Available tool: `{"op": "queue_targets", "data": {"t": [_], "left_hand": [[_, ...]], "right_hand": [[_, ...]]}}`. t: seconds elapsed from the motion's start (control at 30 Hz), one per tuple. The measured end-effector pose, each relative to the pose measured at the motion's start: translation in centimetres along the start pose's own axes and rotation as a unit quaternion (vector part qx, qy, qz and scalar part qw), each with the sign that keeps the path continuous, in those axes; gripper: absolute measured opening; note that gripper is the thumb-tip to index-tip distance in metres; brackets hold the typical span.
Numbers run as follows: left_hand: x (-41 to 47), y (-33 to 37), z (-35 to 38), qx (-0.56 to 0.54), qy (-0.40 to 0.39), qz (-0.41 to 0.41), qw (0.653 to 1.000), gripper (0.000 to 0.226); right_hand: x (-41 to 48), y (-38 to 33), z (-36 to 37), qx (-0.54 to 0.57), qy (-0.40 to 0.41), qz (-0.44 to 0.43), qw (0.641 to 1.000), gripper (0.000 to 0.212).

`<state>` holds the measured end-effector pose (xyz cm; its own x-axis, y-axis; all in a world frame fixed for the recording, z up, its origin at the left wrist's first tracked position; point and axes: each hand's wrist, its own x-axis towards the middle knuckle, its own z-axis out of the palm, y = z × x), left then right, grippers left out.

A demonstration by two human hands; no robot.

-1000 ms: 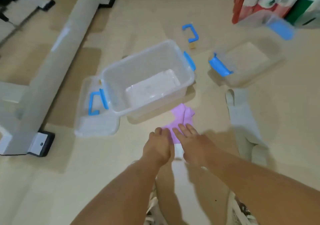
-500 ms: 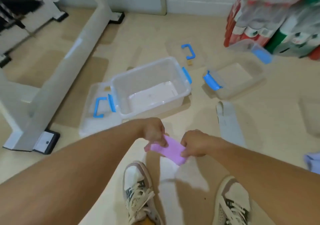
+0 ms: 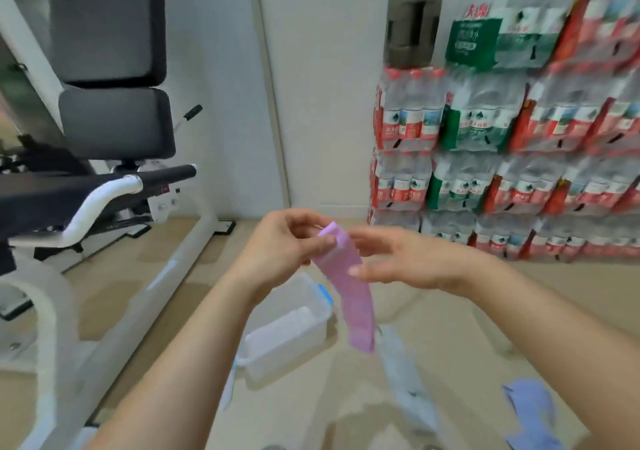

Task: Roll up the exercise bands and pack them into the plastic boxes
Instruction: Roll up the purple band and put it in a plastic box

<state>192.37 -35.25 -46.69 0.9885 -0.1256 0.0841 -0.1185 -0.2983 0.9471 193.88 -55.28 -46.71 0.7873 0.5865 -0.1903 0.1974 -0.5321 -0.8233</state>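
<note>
A pink exercise band [image 3: 349, 290] hangs in the air in front of me, its lower end dangling loose. My left hand [image 3: 287, 245] pinches its top end between thumb and fingers. My right hand [image 3: 391, 259] is just right of the band, its thumb touching the band's middle and its fingers stretched out behind it. Below my hands a clear plastic box [image 3: 287, 335] with a blue handle stands on the floor. A pale grey band [image 3: 405, 377] lies flat on the floor to its right, and a lilac band [image 3: 530, 411] lies at the lower right.
A weight bench [image 3: 104, 179] with a white frame and black pads fills the left side. Stacked packs of bottled water [image 3: 512, 159] stand against the wall at right, with a dark jug [image 3: 412, 17] on top. The floor is beige.
My hands have lifted the pink band from the floor to chest height and it now hangs unrolled. The view has swung upward from the floor to the wall.
</note>
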Motion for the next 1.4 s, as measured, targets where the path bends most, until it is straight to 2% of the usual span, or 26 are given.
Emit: {"op": "queue_targets", "data": {"t": [0.03, 0.1, 0.2, 0.3, 0.53, 0.7, 0.8, 0.87, 0.97, 1.07, 1.2, 1.3, 1.4], "left_hand": [[-0.3, 0.9, 0.5, -0.009, 0.008, 0.022, 1.000, 0.012], [-0.5, 1.9, 1.5, -0.038, 0.016, 0.054, 0.998, 0.013], [-0.1, 1.7, 2.3, -0.068, 0.027, 0.063, 0.995, 0.013], [0.6, 1.0, 2.2, -0.086, 0.027, 0.045, 0.995, 0.017], [2.1, 0.0, 1.8, -0.129, -0.015, 0.012, 0.991, 0.024], [2.8, 0.0, 1.4, -0.113, 0.008, -0.001, 0.994, 0.016], [2.9, 0.2, 2.0, -0.095, 0.034, 0.022, 0.995, 0.002], [2.9, 0.4, 2.4, -0.083, 0.049, 0.039, 0.995, 0.005], [2.7, 0.6, 2.4, -0.107, 0.063, 0.058, 0.991, 0.007], [2.5, 0.9, 2.1, -0.175, 0.089, 0.075, 0.978, 0.006], [2.8, 0.3, -0.5, -0.283, 0.229, 0.054, 0.930, 0.009], [3.1, -2.0, -3.6, -0.294, 0.331, -0.014, 0.896, 0.010], [3.0, -3.9, -5.2, -0.232, 0.331, -0.064, 0.913, 0.015]], "right_hand": [[-0.6, -0.5, -0.1, 0.078, 0.043, -0.025, 0.996, 0.057], [-0.9, -1.0, 0.2, 0.120, 0.106, -0.068, 0.985, 0.052], [-0.3, -0.5, 1.3, 0.188, 0.134, -0.103, 0.967, 0.035], [0.4, 0.2, 1.8, 0.250, 0.160, -0.087, 0.951, 0.022], [1.6, 0.8, 1.5, 0.265, 0.263, -0.071, 0.925, 0.017], [1.5, 0.9, 1.0, 0.248, 0.288, -0.081, 0.921, 0.017], [1.2, 0.9, 0.8, 0.232, 0.256, -0.075, 0.935, 0.017], [1.1, 1.1, 0.6, 0.224, 0.213, -0.079, 0.948, 0.017], [1.7, 2.2, 0.6, 0.236, 0.147, -0.063, 0.958, 0.034], [2.9, 4.0, 1.8, 0.161, 0.079, 0.003, 0.984, 0.021], [3.5, 5.5, 3.5, 0.106, -0.048, 0.070, 0.991, 0.017], [2.9, 5.8, 2.1, 0.122, -0.064, 0.095, 0.986, 0.020], [2.1, 6.1, -0.5, 0.168, 0.017, 0.093, 0.981, 0.018]]}}
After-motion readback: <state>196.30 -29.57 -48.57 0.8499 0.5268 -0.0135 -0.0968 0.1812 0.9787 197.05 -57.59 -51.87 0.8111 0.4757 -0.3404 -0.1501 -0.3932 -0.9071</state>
